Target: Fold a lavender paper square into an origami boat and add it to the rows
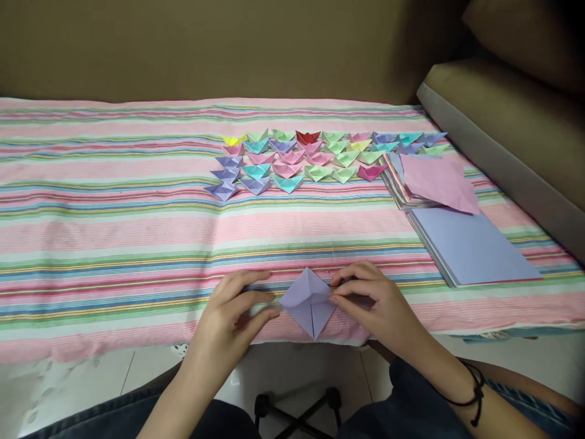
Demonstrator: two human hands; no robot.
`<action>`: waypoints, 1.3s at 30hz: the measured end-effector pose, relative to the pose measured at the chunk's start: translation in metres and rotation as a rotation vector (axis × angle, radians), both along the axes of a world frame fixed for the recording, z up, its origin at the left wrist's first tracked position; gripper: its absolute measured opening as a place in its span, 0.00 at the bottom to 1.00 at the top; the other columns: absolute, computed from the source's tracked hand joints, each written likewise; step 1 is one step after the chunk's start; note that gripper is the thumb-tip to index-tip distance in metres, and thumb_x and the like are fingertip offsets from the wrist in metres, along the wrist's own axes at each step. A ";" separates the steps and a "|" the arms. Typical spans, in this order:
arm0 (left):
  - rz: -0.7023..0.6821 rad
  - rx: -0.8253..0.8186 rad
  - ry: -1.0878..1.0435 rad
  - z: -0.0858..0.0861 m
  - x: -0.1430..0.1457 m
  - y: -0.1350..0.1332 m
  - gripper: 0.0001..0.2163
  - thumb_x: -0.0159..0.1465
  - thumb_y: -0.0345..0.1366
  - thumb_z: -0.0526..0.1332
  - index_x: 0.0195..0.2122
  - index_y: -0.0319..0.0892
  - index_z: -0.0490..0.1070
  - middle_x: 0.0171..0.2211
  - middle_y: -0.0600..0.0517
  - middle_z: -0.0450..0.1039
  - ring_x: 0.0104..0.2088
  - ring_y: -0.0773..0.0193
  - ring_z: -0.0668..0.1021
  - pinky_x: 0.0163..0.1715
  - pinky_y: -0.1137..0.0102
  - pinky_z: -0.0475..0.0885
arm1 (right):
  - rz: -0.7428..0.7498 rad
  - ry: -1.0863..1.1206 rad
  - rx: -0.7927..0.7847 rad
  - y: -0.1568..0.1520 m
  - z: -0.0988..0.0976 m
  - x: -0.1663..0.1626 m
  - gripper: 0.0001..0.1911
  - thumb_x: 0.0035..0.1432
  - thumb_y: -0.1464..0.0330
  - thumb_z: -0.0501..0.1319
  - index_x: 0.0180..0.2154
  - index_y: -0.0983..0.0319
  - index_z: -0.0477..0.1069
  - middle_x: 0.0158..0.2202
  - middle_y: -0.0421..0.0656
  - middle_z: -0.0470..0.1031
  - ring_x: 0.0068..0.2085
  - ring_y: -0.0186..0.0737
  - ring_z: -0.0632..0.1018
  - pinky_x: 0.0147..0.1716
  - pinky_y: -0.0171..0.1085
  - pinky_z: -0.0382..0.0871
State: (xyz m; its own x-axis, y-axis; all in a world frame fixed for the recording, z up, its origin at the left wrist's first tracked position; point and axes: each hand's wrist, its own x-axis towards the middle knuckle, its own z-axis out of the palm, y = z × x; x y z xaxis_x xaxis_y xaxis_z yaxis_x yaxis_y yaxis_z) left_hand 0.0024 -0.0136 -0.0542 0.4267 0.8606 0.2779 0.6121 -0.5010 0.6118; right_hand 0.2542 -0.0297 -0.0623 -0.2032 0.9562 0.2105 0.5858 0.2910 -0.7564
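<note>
A lilac origami paper (299, 308), folded into a diamond with a slit down its lower half, lies near the front edge of the striped cloth. My right hand (372, 299) pinches its right corner between thumb and fingers. Just off the left corner is my left hand (244, 308), its thumb and fingers curved and apart with nothing between them. Farther back stand several rows of small folded paper boats (290, 157) in lilac, green, pink, turquoise, yellow and red.
To the right lie a stack of lilac-topped paper sheets (475, 247) and a pile with a pink sheet (439, 180) on top. A brown cushion (512, 116) borders the right side. A brown backrest (205, 49) rises behind the striped cloth (114, 238).
</note>
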 end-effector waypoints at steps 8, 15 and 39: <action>0.017 -0.088 -0.036 -0.004 0.032 -0.019 0.15 0.63 0.36 0.58 0.51 0.47 0.60 0.41 0.50 0.74 0.42 0.60 0.75 0.40 0.65 0.70 | 0.001 -0.010 -0.007 0.000 0.002 -0.001 0.05 0.54 0.71 0.63 0.28 0.57 0.75 0.35 0.43 0.75 0.42 0.44 0.72 0.41 0.45 0.68; 0.202 -0.120 -0.086 -0.018 0.055 -0.009 0.14 0.63 0.35 0.57 0.50 0.45 0.60 0.30 0.54 0.73 0.30 0.64 0.75 0.32 0.68 0.69 | -0.092 0.026 -0.014 0.001 0.001 -0.010 0.05 0.51 0.68 0.66 0.25 0.58 0.74 0.32 0.42 0.74 0.39 0.44 0.72 0.39 0.45 0.68; 0.095 0.463 0.377 -0.036 0.074 -0.035 0.19 0.64 0.35 0.54 0.54 0.30 0.66 0.56 0.42 0.67 0.57 0.51 0.67 0.52 0.62 0.63 | -0.288 -0.088 0.037 0.005 -0.002 -0.028 0.11 0.53 0.73 0.62 0.21 0.62 0.66 0.31 0.43 0.66 0.38 0.42 0.68 0.38 0.43 0.65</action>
State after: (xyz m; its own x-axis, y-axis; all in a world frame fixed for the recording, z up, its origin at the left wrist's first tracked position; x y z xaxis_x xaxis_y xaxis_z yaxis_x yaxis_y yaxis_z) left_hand 0.0764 -0.0481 -0.0899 0.4956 0.7256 0.4774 0.7997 -0.5957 0.0751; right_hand 0.2266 -0.0250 -0.0648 0.0562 0.9693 0.2395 0.7113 0.1294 -0.6908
